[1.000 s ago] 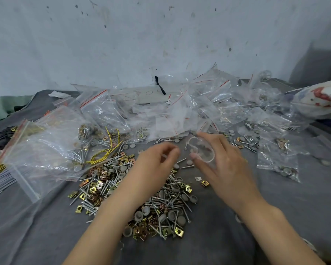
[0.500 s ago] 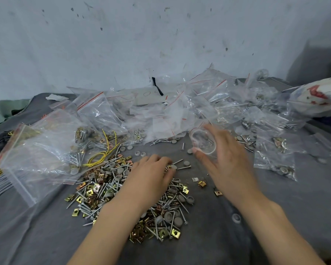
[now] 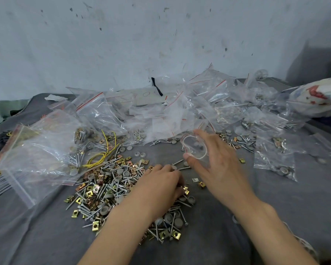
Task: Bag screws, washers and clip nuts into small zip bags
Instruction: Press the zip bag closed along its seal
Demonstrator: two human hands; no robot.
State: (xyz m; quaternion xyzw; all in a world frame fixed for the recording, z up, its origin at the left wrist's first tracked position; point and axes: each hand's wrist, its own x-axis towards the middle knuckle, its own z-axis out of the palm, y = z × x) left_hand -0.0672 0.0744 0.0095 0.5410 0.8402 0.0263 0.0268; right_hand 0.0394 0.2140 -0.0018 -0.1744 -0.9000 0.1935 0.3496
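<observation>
Low in the frame, the left hand (image 3: 161,186) lies on the pile (image 3: 107,190) of loose screws, grey washers and brass clip nuts. Its fingers are bent down among the pieces, probably picking out the next one. Whether they have caught anything is hidden under the hand.

Just beyond it, right of centre, the right hand (image 3: 218,169) holds the small bag (image 3: 196,148) above the cloth (image 3: 294,207). Thumb and fingers grip the rim so the mouth gapes toward the pile, likely to make dropping pieces in a short trip. Grey shapes show through the plastic; I cannot tell whether they are inside or behind.

At middle left a big bag (image 3: 40,150) lies slumped, holding screws, washers and clip nuts, with yellow wire (image 3: 101,156) at its lower right edge. At middle right lie filled bags (image 3: 275,165), each with a little hardware. Further back, under the wall, empty bags (image 3: 178,115) are heaped within reach.
</observation>
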